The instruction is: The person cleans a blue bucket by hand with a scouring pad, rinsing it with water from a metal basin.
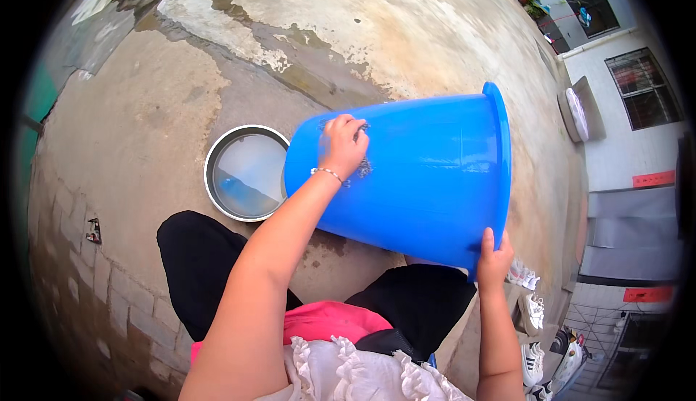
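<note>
A large blue plastic bucket [418, 178] lies on its side before me, its rim to the right and its base to the left. Against its upward-facing wall, my left hand [343, 148] grips a grey metal wire scrubber [364, 167], partly hidden under the fingers. My right hand [495, 257] clasps the rim at the near right corner, thumb on the outside. Beside the bucket's base stands a round metal basin [211, 183] holding cloudy water [247, 170]; the bucket overlaps its right edge.
My bent knees [198, 254] flank the space below the bucket. Several shoes [532, 314] stand at the right. A wet streak [304, 69] crosses the concrete ground [152, 107] beyond the bucket. Paving blocks [125, 287] lie at the left, with a small scrap [93, 231] on them.
</note>
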`<state>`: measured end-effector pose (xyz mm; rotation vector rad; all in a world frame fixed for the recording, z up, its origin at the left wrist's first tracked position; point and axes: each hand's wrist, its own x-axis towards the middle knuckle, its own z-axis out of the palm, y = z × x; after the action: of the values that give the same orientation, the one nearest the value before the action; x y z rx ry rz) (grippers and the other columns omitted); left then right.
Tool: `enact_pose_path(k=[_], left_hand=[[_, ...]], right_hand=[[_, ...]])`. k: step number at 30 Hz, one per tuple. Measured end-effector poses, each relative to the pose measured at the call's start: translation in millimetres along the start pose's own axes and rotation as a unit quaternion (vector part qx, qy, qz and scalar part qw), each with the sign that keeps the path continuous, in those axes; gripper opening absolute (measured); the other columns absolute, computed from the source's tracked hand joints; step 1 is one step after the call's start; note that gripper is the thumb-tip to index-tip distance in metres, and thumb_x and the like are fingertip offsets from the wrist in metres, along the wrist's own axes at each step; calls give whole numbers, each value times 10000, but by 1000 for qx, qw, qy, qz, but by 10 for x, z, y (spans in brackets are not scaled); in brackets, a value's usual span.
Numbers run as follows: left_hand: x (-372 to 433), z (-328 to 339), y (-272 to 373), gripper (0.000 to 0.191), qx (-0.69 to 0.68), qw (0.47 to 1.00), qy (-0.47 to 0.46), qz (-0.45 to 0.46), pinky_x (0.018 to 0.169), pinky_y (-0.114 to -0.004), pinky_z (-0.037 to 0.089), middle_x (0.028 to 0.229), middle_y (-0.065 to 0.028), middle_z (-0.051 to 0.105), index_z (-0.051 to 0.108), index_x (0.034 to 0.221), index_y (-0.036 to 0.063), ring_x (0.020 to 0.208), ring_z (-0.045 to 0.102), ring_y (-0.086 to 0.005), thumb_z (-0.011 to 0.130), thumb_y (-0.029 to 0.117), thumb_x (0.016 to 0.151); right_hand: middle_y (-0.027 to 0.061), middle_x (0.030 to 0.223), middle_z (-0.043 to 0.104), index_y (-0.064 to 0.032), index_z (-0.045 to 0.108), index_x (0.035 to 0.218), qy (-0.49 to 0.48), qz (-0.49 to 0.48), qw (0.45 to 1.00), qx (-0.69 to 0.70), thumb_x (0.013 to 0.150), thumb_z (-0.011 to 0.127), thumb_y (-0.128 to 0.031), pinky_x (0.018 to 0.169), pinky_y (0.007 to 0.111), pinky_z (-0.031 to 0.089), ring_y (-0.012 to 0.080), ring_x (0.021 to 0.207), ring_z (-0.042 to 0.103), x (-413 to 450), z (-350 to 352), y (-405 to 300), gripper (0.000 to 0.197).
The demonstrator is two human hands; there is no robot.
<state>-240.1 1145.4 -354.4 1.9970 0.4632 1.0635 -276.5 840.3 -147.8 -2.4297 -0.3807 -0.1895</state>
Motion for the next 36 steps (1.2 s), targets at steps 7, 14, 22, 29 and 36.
enact_pose_path(k=[7,14,22,29,36], left_hand=[[-456,-416,-841,221,163,962,-28,-216,888,-423,479,1075,-114,647,720,943,87,1003,583,-330,588,196,803],[275,-98,1241,227,-110,989,-37,89,790,-400,501,1045,-68,620,680,984,97,981,590,-271,654,132,761],[-479,-129,831,306,-11,980,-97,173,745,-389,481,1074,-34,612,665,1058,148,1022,581,-254,663,150,752],[-262,40,1235,340,-101,978,-82,166,789,-410,459,1144,-40,577,657,1078,134,1127,531,-238,694,169,742],[294,359,1556,255,-142,971,-78,178,782,-435,470,1081,-47,593,664,988,138,1066,552,-242,688,164,736]], right_hand=[[144,715,588,21,619,933,26,-107,991,-72,877,626,-432,627,383,455,293,658,582,74,-92,517,456],[138,932,639,34,602,1106,-95,-128,982,-104,869,645,-450,758,371,475,261,857,614,228,-370,799,540],[58,1080,585,-28,570,1174,-67,93,993,38,980,533,-417,874,297,423,158,1002,522,1389,-124,9,436],[18,833,542,-20,547,904,-9,73,996,40,987,544,-399,693,289,419,114,769,473,1242,143,-93,388],[72,939,606,51,587,1082,7,17,999,-39,1002,522,-333,746,284,450,139,840,531,757,-67,292,398]])
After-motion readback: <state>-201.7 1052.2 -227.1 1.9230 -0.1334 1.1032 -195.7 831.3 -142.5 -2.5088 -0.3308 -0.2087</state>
